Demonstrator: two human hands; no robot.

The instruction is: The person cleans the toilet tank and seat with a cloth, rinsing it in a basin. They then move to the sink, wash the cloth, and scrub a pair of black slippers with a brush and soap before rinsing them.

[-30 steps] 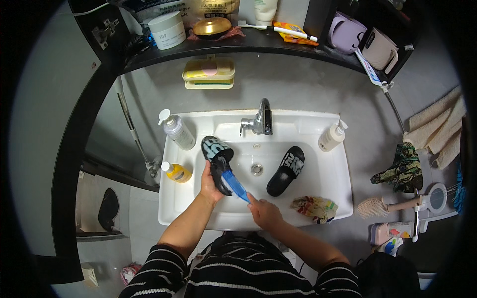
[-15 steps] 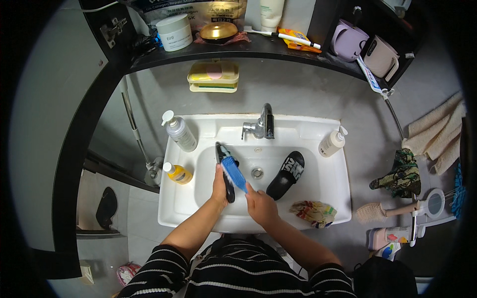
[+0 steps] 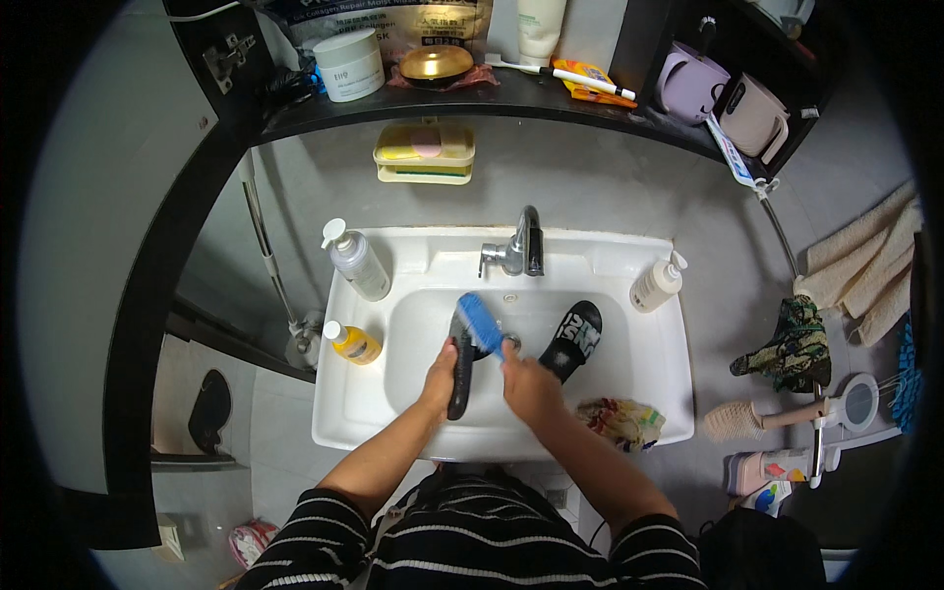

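Observation:
My left hand (image 3: 440, 382) is closed around a black slide sandal (image 3: 459, 382), which it holds up on its side over the white sink (image 3: 413, 430). In my right hand (image 3: 532, 386) is the handle of a blue scrub brush (image 3: 478, 321). The brush head lies against or just over the far end of the held sandal; the exact contact is hidden. A second black slide sandal (image 3: 573, 341) with white lettering on its strap rests in the right part of the basin, partly covered by my right hand.
A chrome faucet (image 3: 521, 246) stands at the back rim. On the left are a clear pump bottle (image 3: 358, 264) and a yellow bottle (image 3: 353, 344); a white pump bottle (image 3: 658, 283) is on the right. A patterned cloth (image 3: 620, 423) lies at the front right. A dark shelf (image 3: 462, 103) overhangs the back.
The brush and my right hand have moved slightly right, and the brush head is now farther away. My left hand has shifted right and turned the sandal it holds.

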